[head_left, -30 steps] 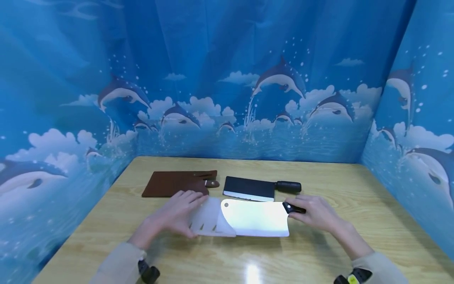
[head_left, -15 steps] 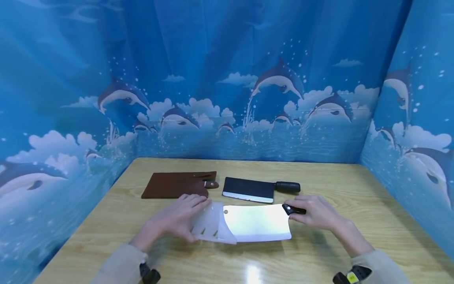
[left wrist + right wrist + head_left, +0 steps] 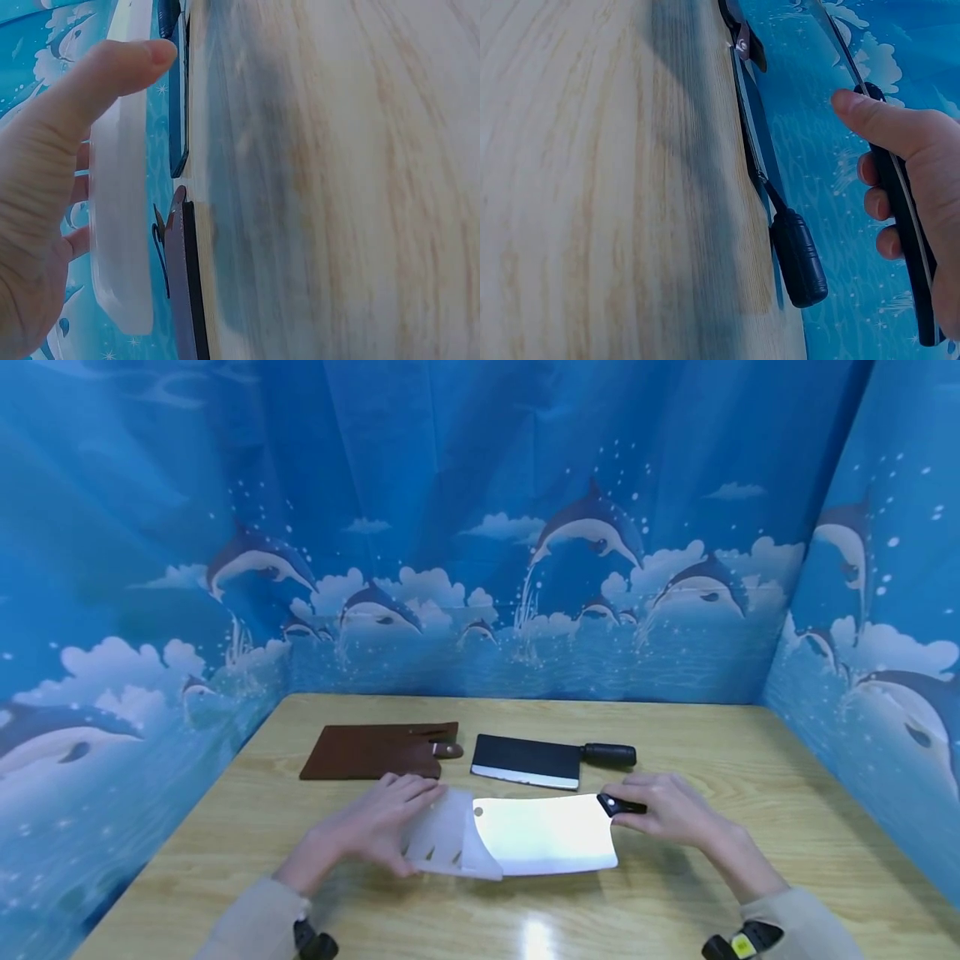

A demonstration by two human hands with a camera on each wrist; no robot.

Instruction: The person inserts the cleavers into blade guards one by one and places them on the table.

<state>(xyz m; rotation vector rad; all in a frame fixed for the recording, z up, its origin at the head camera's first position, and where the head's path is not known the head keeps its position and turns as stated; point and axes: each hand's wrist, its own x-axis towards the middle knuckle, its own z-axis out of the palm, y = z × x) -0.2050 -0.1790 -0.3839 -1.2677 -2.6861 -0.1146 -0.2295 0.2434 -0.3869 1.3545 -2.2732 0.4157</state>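
My left hand (image 3: 375, 827) grips a translucent white blade guard (image 3: 442, 835), its thumb on the near side and fingers on the far side in the left wrist view. Beside it, a shiny cleaver (image 3: 547, 835) is held level above the table. The guard's slanted mouth overlaps the left end of the blade, while the hole near the blade's corner stays visible. My right hand (image 3: 663, 810) holds the cleaver's black handle (image 3: 904, 217), fingers curled round it and thumb along the top by the blade.
Behind lie a black cleaver (image 3: 525, 760) with its handle to the right, and a brown leather sheath (image 3: 367, 752) with a strap at back left. The wooden table (image 3: 705, 735) is backed by a blue dolphin curtain (image 3: 450, 485).
The cleaver blade and guard have come slightly toward me, with their near edges lower in the view. Both hands keep their grips and have hardly moved.
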